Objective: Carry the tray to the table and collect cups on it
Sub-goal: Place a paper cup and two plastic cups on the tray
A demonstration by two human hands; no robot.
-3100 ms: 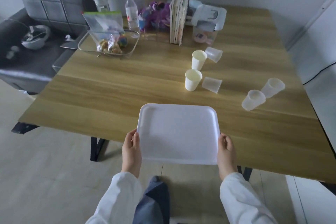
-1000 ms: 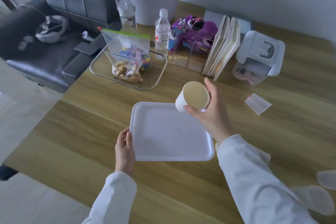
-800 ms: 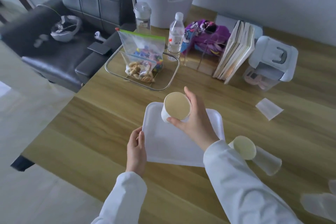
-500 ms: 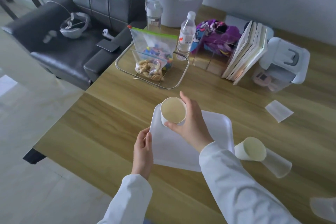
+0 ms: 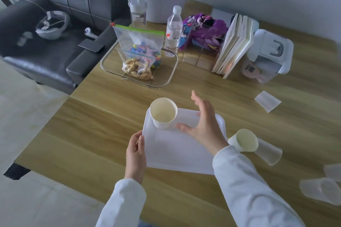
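The white tray [image 5: 171, 151] lies flat on the wooden table [image 5: 103, 121]. A white paper cup [image 5: 163, 113] stands upright in the tray's far left corner. My right hand [image 5: 203, 125] hovers just right of that cup, fingers spread, holding nothing. My left hand [image 5: 135, 155] grips the tray's left edge. Right of the tray a second white paper cup [image 5: 243, 140] stands against a clear plastic cup [image 5: 269, 154]. Two more clear cups [image 5: 321, 190] lie at the right edge of view. Another clear cup [image 5: 267, 100] lies farther back.
At the back of the table are a wire basket [image 5: 168, 79] with zip bags, a water bottle [image 5: 173, 31], upright books [image 5: 234, 46], a purple cloth and a white lidded box [image 5: 271, 55]. A black sofa [image 5: 46, 55] stands beside the table on the left.
My right hand set the paper cup down upright on the tray's far left corner and let go, opening its fingers. My left hand stayed on the tray's edge.
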